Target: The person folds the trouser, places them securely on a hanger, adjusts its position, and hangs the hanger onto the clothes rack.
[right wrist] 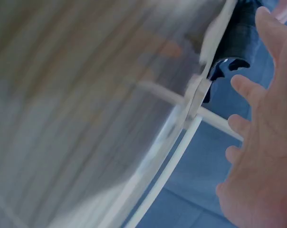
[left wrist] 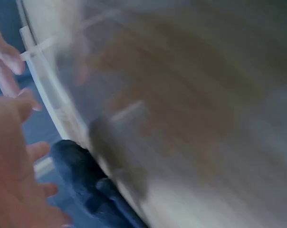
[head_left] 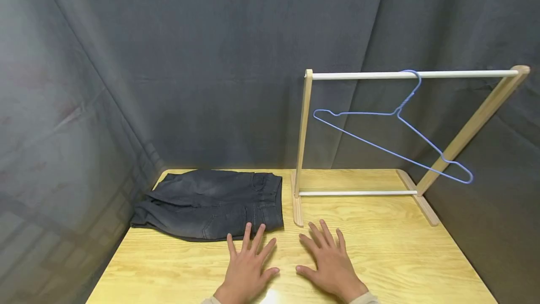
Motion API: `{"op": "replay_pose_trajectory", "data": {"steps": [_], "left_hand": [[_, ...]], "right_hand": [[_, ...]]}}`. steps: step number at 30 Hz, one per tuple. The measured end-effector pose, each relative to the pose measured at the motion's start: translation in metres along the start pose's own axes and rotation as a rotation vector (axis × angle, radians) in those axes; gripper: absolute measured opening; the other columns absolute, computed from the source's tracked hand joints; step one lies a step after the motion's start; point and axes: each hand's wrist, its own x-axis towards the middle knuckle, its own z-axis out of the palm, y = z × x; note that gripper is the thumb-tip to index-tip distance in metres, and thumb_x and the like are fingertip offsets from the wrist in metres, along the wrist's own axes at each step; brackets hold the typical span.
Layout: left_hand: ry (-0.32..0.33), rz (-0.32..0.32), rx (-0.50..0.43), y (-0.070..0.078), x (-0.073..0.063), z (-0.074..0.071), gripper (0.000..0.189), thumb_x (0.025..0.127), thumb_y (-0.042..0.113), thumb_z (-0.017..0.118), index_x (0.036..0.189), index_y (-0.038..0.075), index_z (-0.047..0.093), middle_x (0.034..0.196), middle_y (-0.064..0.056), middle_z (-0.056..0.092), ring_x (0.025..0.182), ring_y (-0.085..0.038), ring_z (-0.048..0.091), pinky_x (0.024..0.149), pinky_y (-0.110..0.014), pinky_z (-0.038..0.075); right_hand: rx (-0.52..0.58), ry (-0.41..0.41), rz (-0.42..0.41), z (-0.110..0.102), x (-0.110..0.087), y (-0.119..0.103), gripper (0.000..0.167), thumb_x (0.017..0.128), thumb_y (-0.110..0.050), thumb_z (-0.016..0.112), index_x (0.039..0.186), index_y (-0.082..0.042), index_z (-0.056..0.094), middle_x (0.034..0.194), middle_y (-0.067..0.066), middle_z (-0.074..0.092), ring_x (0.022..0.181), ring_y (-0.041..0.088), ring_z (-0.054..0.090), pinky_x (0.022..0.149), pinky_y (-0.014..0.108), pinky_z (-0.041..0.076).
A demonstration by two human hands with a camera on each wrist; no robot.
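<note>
Dark grey jeans (head_left: 211, 205) lie folded lengthwise on the table, waistband to the right. My left hand (head_left: 246, 266) is spread just in front of the waistband, its fingertips near the lower edge; whether they touch the cloth I cannot tell. To its right my right hand (head_left: 329, 264) is also spread, fingers apart, over the tabletop with nothing in it. A blue hanger (head_left: 367, 143) hangs by its hook from the white rail of a wooden rack. In the wrist views the left hand (left wrist: 15, 166) and right hand (right wrist: 264, 137) both appear with extended fingers.
The rack's wooden left post (head_left: 303, 130) stands just right of the jeans, with its foot on the table (head_left: 405, 257). A white lower bar (head_left: 358, 193) joins the two sides. Grey curtains (head_left: 219, 60) enclose the table at the back and sides.
</note>
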Motion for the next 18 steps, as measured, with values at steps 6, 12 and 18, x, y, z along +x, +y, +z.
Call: {"op": "replay_pose_trajectory", "data": {"steps": [6, 12, 18], "left_hand": [[0.019, -0.043, 0.067, -0.04, 0.002, -0.008, 0.069, 0.088, 0.067, 0.058, 0.149, 0.036, 0.045, 0.164, -0.006, 0.029, 0.151, -0.041, 0.023, 0.105, -0.081, 0.023], [0.032, -0.118, 0.09, -0.085, 0.013, -0.015, 0.079, 0.084, 0.062, 0.068, 0.151, 0.03, 0.042, 0.163, -0.01, 0.03, 0.151, -0.041, 0.025, 0.105, -0.079, 0.027], [-0.104, -0.177, 0.05, -0.11, 0.023, -0.013, 0.087, 0.084, 0.064, 0.067, 0.155, 0.025, 0.036, 0.164, -0.011, 0.026, 0.153, -0.042, 0.019, 0.105, -0.08, 0.026]], "right_hand": [[-0.024, -0.012, 0.024, -0.007, -0.015, 0.02, 0.072, 0.083, -0.071, 0.062, 0.14, -0.028, 0.056, 0.159, 0.006, 0.038, 0.153, 0.035, 0.02, 0.116, 0.07, 0.012], [0.005, -0.041, 0.074, -0.014, -0.031, 0.043, 0.073, 0.083, -0.069, 0.063, 0.14, -0.024, 0.056, 0.157, 0.013, 0.041, 0.15, 0.044, 0.024, 0.111, 0.077, 0.019], [-0.017, -0.074, 0.126, -0.017, -0.04, 0.06, 0.071, 0.088, -0.069, 0.057, 0.142, -0.022, 0.054, 0.151, 0.015, 0.048, 0.138, 0.051, 0.042, 0.096, 0.079, 0.037]]}}
